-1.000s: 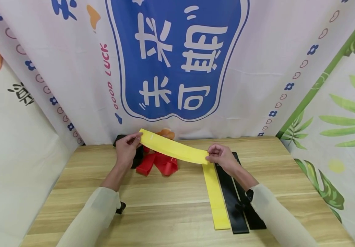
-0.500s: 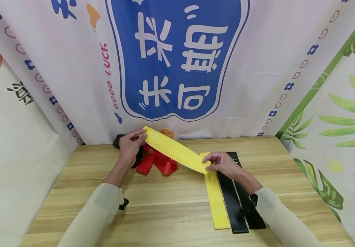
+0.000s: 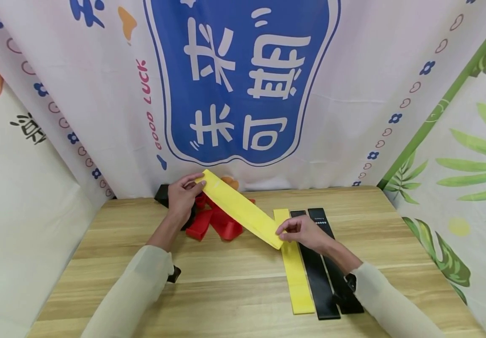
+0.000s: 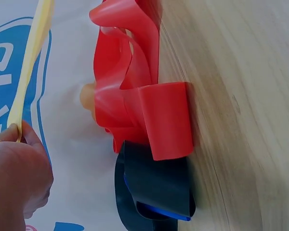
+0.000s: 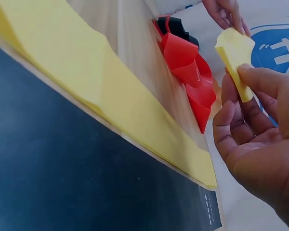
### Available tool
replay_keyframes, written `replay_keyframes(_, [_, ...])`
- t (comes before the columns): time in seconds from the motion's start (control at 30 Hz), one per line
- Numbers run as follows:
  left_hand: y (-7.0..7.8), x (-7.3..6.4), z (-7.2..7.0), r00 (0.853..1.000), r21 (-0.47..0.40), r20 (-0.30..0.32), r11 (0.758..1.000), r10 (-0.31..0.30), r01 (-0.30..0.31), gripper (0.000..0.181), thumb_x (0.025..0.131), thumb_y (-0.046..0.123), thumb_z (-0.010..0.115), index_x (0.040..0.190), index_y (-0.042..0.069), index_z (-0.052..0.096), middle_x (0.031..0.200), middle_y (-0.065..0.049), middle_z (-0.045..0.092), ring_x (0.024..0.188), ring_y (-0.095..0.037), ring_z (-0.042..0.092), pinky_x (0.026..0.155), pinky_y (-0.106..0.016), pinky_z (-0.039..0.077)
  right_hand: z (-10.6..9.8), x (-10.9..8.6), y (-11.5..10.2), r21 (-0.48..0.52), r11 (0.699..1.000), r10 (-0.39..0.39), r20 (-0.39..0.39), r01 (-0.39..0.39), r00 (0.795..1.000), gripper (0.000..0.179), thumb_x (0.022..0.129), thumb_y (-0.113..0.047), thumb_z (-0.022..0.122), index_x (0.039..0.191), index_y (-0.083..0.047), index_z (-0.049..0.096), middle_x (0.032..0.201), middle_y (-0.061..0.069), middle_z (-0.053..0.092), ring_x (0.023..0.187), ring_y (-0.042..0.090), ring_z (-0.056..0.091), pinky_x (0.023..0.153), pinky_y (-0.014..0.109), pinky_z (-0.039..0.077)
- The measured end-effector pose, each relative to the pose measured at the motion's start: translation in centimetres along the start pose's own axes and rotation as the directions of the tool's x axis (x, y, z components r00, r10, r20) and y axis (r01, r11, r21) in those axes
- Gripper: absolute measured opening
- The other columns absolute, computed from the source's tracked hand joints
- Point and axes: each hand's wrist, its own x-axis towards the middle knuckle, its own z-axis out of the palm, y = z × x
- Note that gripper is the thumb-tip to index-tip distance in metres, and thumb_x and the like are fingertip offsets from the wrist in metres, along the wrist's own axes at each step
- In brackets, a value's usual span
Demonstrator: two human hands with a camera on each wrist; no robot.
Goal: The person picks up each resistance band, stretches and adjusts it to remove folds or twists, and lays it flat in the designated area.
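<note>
A flat yellow resistance band [image 3: 240,209] is stretched slantwise between both hands above the table. My left hand [image 3: 182,197] pinches its upper left end between thumb and fingers; the left wrist view shows this yellow band [image 4: 31,62] nearly edge-on. At the lower right end my right hand [image 3: 304,232] pinches it, thumb on top in the right wrist view. Under that end lies a second yellow band [image 3: 297,277], flat on the table. Beside it, two black bands [image 3: 320,277] lie lengthwise, the farther one partly hidden by the right forearm.
Crumpled red bands [image 3: 221,224] lie behind the held band, near the back edge of the wooden table [image 3: 226,291]. A dark looped band [image 4: 156,185] with some blue inside sits beside them, partly behind the left hand. A printed cloth [image 3: 344,141] hangs along the back.
The held yellow band has tilted more steeply: its right end came down and toward me, its left end rose slightly rightward. Both hands moved with it, still gripping the ends.
</note>
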Motion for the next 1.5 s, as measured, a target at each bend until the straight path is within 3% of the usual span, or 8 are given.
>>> replay_keyframes(0.33, [-0.1,0.0,1.5,0.998,-0.029,0.015,0.998,-0.058,0.058,0.028,0.099,0.007,0.075,0.127,0.008,0.077,0.129,-0.012,0.069,0.107,-0.02,0.066,0.095,-0.026,0.059,0.6,-1.0,0.0,0.018,0.997,-0.071,0.067,0.07,0.995,0.023,0.091,-0.009,0.084,0.113,-0.004,0.077,0.089,0.004,0.067,0.074,0.014,0.058,0.063,0.023,0.05])
replay_keyframes(0.6, [-0.6,0.3,2.5,0.983,-0.156,0.08,0.972,-0.164,0.175,0.031,0.101,0.003,0.07,0.132,0.006,0.074,0.14,-0.012,0.066,0.119,-0.022,0.064,0.108,-0.034,0.054,1.4,-1.7,-0.6,0.016,0.996,-0.088,0.127,0.087,0.988,0.033,0.087,-0.011,0.088,0.117,-0.011,0.077,0.09,0.003,0.063,0.078,0.014,0.055,0.065,0.021,0.046])
replay_keyframes(0.8, [-0.8,0.3,3.1,0.97,-0.175,0.143,0.96,-0.196,0.22,0.035,0.104,0.003,0.065,0.138,0.01,0.071,0.144,-0.011,0.063,0.127,-0.026,0.062,0.114,-0.041,0.05,2.2,-2.1,-1.1,0.018,0.996,-0.089,0.161,0.087,0.983,0.037,0.085,-0.007,0.089,0.119,-0.01,0.076,0.091,0.003,0.062,0.077,0.013,0.055,0.066,0.02,0.047])
replay_keyframes(1.0, [-0.9,0.2,4.4,0.972,-0.15,0.161,0.97,-0.17,0.194,0.033,0.102,-0.001,0.067,0.134,0.004,0.073,0.141,-0.015,0.065,0.121,-0.027,0.067,0.106,-0.037,0.055,3.1,-2.8,-1.2,0.033,0.995,-0.1,0.2,0.095,0.975,0.035,0.086,-0.01,0.089,0.119,-0.01,0.077,0.084,0.0,0.061,0.074,0.01,0.054,0.064,0.019,0.044])
replay_keyframes(1.2, [-1.3,-0.1,5.7,0.975,-0.024,0.172,0.989,-0.137,0.143,0.031,0.101,0.0,0.069,0.129,0.009,0.077,0.135,-0.014,0.067,0.112,-0.029,0.069,0.089,-0.03,0.062,3.8,-3.6,-1.0,0.047,0.998,-0.06,0.233,0.05,0.971,0.036,0.086,-0.01,0.089,0.119,-0.009,0.077,0.081,-0.003,0.059,0.072,0.009,0.052,0.062,0.018,0.041])
replay_keyframes(1.4, [-1.4,-0.6,6.9,0.965,0.054,0.239,0.994,-0.107,0.096,0.037,0.099,-0.004,0.069,0.132,0.011,0.076,0.129,-0.013,0.065,0.103,-0.028,0.069,0.09,-0.038,0.063,4.1,-4.1,-0.9,0.042,0.999,-0.005,0.247,-0.006,0.969,0.033,0.088,-0.011,0.088,0.119,-0.01,0.078,0.083,-0.003,0.06,0.074,0.01,0.054,0.065,0.018,0.043])
replay_keyframes(1.5, [-1.6,-0.8,7.5,0.959,0.089,0.269,0.994,-0.089,0.068,0.039,0.098,-0.005,0.069,0.133,0.011,0.075,0.132,-0.012,0.065,0.098,-0.027,0.068,0.085,-0.037,0.063,4.2,-4.3,-1.0,0.04,0.999,0.02,0.263,-0.032,0.965,0.032,0.089,-0.013,0.087,0.119,-0.01,0.078,0.083,-0.002,0.061,0.075,0.011,0.056,0.065,0.019,0.044])
